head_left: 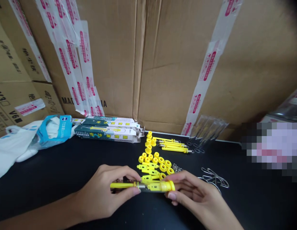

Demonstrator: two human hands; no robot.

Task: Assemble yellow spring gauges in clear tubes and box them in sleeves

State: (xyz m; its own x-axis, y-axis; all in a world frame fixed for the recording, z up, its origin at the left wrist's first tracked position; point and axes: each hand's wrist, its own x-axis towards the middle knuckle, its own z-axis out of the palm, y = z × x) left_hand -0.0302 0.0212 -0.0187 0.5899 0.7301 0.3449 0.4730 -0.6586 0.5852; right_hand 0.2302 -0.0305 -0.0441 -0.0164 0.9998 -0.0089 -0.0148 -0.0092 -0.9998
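My left hand is closed around the left part of a spring scale, a clear tube with yellow parts and a metal piece inside. The scale lies level, just above the black table. At its right end, the fingers of my right hand pinch the yellow cap. Yellow slotted plates lie just beyond the tube. Past them are several yellow rings and small yellow collars. Small springs lie behind my right hand, partly hidden. My fingers cover parts of the tube.
Yellow rods with metal ends lie farther back, near clear tubes. Wire hooks are on the right. Printed boxes and a plastic bag sit back left. Cardboard walls the table's back; a blurred patch covers the right.
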